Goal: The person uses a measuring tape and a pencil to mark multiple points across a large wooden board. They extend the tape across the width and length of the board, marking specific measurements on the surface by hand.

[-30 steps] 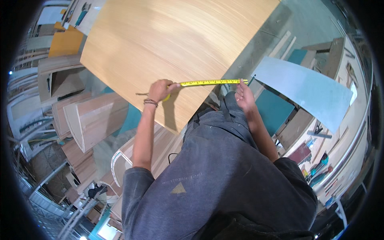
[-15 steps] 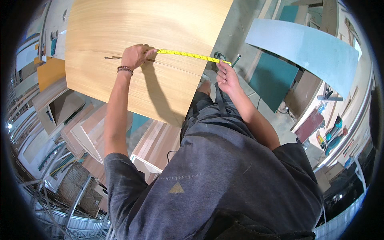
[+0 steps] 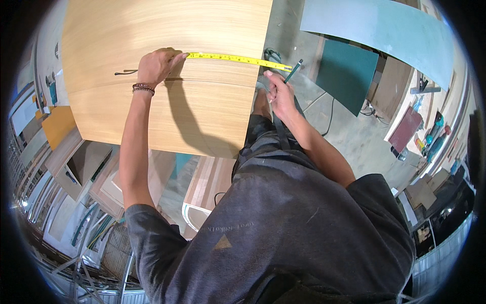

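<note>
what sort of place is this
Most likely a woodworking or furniture workshop: a yellow tape measure is stretched over a large wood-grain panel, an open wooden box stands at left, and teal tools lie off to the right.

Black numerals and tick marks run along the yellow tape measure (image 3: pixel 225 58), whose blade stretches over the pale wooden surface (image 3: pixel 126 30) and out past its right-hand edge; the figures are very small. Beyond the near edge of the surface, on the front of a dark grey shirt (image 3: pixel 283 213), a short line of small lettering (image 3: pixel 228 226) sits just above a plain tan triangle (image 3: pixel 221 242). The letters look faded, with little contrast against the cloth.
</note>
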A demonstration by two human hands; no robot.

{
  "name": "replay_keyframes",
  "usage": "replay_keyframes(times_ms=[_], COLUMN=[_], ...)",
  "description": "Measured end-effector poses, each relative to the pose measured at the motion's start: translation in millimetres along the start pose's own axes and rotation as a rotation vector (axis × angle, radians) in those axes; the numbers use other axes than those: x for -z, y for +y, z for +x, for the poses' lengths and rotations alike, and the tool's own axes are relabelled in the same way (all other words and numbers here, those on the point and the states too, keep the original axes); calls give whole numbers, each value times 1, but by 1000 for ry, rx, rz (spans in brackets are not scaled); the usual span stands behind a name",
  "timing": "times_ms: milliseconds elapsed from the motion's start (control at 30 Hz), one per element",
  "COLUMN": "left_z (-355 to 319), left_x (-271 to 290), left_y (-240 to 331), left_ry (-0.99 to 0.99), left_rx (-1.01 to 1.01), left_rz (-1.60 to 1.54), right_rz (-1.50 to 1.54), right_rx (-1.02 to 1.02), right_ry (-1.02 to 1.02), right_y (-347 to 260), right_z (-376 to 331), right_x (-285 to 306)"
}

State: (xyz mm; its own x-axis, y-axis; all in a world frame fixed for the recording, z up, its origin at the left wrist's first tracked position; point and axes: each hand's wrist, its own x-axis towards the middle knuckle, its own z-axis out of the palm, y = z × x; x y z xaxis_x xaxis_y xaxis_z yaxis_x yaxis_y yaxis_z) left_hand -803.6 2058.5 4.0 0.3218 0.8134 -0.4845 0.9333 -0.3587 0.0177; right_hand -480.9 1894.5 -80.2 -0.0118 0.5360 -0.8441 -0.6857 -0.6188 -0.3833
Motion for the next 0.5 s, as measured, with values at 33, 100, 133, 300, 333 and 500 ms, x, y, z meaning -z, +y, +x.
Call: replay_keyframes(times_ms=[33,100,133,300,333,500], left_z=[0,1,1,2,1,1], left_x=[3,2,-1,-2,-3,-12], left_y=[1,-1,-3,-4,-4,-11], left_ry=[-8,-7,2,6,40,85], left_rx=[0,-1,-2,-4,-23,-51], left_rz=[6,23,35,41,9,28], right_rz=[2,18,31,70,78,66], right_rx=[16,47,61,87,89,82], right_ry=[-6,5,23,53,57,67], right_y=[-2,-6,-8,-4,-3,-2], right_z=[1,2,0,7,9,12], right_x=[-3,-12,-19,-29,-30,-30])
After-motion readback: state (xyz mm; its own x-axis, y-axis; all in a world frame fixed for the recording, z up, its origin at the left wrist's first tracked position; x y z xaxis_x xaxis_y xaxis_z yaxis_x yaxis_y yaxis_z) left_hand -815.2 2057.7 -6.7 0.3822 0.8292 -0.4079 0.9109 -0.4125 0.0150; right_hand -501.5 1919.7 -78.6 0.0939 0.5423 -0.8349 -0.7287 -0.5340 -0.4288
